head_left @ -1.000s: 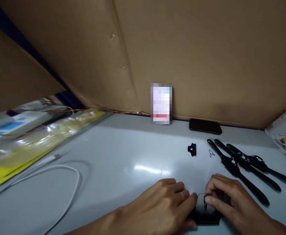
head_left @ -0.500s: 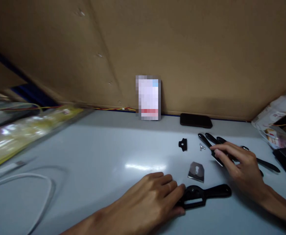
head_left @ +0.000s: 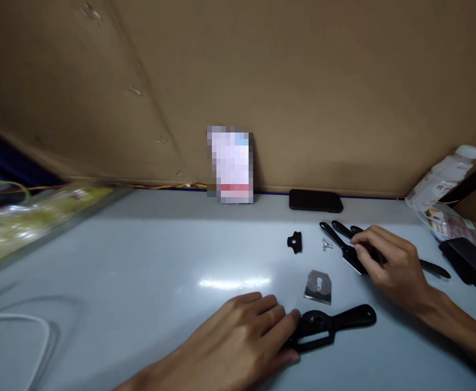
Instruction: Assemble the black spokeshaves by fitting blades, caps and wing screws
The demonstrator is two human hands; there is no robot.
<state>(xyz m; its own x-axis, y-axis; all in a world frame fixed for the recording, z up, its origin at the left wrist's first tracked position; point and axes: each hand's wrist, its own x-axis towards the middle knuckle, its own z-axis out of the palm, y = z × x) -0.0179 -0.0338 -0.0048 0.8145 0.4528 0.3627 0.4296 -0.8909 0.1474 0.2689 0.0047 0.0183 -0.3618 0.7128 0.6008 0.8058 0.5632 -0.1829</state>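
My left hand (head_left: 254,331) is closed on one end of a black spokeshave body (head_left: 314,328), which lies on the table with its other handle pointing right. Just beyond that body rests a flat metal blade (head_left: 318,287) with a keyhole slot. Farther back are a small black cap plate (head_left: 294,242) and a silver wing screw (head_left: 326,244). My right hand (head_left: 393,260) is over several more black spokeshaves (head_left: 346,244), fingers bent and closed on one of them. The hand hides much of these tools.
Against the cardboard wall (head_left: 323,98) leans a blurred-out upright screen (head_left: 236,168). A dark phone (head_left: 315,201) lies at the back. Right: a bottle (head_left: 445,179), a packet (head_left: 458,222) and a black object (head_left: 470,271). Left: a yellowish plastic bag (head_left: 38,222) and a white cable (head_left: 46,336).
The view has turned slightly right, so things appear farther left. Handle ends beside my right hand have shifted or become hidden. My left hand keeps its hold on the spokeshave body.
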